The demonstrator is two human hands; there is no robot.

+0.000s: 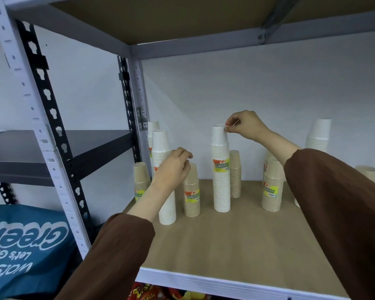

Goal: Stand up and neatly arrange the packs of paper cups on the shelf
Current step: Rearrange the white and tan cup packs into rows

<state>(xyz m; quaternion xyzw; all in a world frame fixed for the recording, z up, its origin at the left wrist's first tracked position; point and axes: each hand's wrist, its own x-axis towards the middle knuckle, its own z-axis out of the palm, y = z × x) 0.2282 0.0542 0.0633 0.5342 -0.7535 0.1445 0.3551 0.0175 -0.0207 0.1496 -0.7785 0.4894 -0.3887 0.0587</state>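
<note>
Four white cup packs (317, 135) and six kraft cup packs (272, 187), some behind a sleeve (333, 202); right hand (245, 125) pinches the twelve-o'clock white pack (220, 180), left hand (173, 167) curled, grip unclear.

Looks like four tall white cup packs (220, 180) and at least five shorter brown packs (191, 189) on there.

white cup packs (220, 169) and kraft-brown ones (191, 191) with yellow-green labels on a tan shelf board (236, 241), brown sleeves (338, 202), plus a blue bag (24, 245) with white lettering
</note>
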